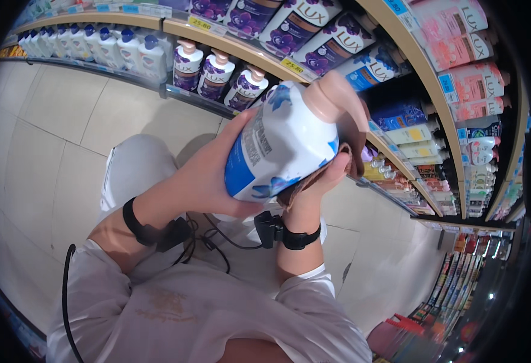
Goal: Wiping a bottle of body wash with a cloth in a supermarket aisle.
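Head view: from where I stand, long shelving with beige edges (96,20) curves along the far side and down the right, packed with bottles, above a pale tiled floor (54,181). Someone in a loose, pale short-sleeved shirt (217,308) is at the near side. On the lower far shelf stand white pump bottles with purple labels (218,75), and farther left, white bottles with dark blue caps (126,53). Held up in the middle is a large white plastic pump bottle with blue panels and a beige pump (286,145), tilted, pump toward the far right. The left hand (214,172) grips its left side, fingers spread around it. The right hand (323,181) holds a crumpled brown cloth (358,154) against its right side; most of those fingers are hidden. Each wrist wears a black strap (302,239).
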{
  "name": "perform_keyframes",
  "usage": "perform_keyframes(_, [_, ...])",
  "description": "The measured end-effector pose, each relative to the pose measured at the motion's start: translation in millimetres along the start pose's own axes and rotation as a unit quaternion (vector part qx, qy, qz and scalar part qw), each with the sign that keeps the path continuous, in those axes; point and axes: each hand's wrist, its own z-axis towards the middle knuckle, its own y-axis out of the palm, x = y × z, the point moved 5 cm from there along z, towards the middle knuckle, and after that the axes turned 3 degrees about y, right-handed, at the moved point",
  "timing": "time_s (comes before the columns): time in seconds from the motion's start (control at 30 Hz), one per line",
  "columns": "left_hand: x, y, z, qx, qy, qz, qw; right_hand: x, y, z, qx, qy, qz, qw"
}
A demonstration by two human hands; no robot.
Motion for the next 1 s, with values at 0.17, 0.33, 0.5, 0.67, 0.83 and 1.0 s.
perform_keyframes(0.17, [-2,-4,1,0.032,-0.006,0.003,0.999,-17,26,-5,0.039,-0.102,-0.123,0.986])
perform_keyframes(0.33, [2,-8,1,0.105,0.019,0.135,0.985,-15,40,-6,0.017,-0.178,-0.227,0.957])
perform_keyframes(0.5, [4,-11,0,0.182,0.069,0.232,0.953,-17,49,-12,-0.035,-0.254,-0.330,0.909])
perform_keyframes(0.67, [-6,-13,-5,0.170,0.040,0.149,0.973,-22,52,-8,-0.094,-0.302,-0.410,0.856])
perform_keyframes(0.83, [-13,-9,0,0.157,0.028,0.080,0.984,-20,42,-6,-0.083,-0.281,-0.259,0.920])
perform_keyframes(1.0, [-15,-8,0,0.150,0.029,0.009,0.988,-3,42,-8,-0.071,-0.119,-0.030,0.990])
